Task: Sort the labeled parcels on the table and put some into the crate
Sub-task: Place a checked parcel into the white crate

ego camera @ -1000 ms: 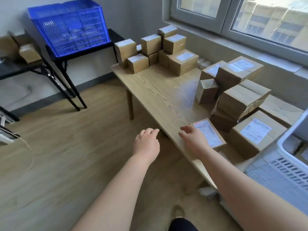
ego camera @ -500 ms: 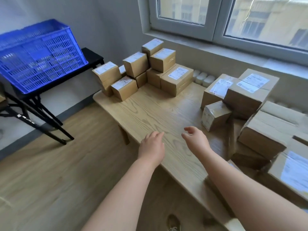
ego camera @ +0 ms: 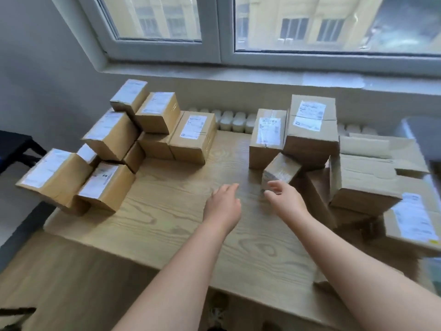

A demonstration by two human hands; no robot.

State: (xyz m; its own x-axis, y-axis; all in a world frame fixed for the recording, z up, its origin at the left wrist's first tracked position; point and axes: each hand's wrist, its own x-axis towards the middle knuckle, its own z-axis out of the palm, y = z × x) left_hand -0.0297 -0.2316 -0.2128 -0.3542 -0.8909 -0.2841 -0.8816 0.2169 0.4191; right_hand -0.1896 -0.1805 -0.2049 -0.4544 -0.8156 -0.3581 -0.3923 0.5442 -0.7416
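Several brown cardboard parcels with white labels lie on the wooden table (ego camera: pixel 181 206). A stack of small parcels (ego camera: pixel 133 144) fills the far left corner. Larger parcels (ego camera: pixel 310 130) pile up on the right. A small tilted parcel (ego camera: pixel 280 169) leans in front of them. My right hand (ego camera: pixel 285 199) hovers just before that small parcel, fingers spread and holding nothing. My left hand (ego camera: pixel 223 206) hangs over the middle of the table, fingers relaxed, also holding nothing. No crate is in view.
A window and its sill run along the far side, with a white radiator (ego camera: pixel 233 120) behind the table. A black stand (ego camera: pixel 14 149) shows at the left edge. Wooden floor lies below the table's near edge.
The view has swung right and away from the blue crate, which has left the frame. Both hands have moved forward over the table, the right one close to the small tilted parcel.
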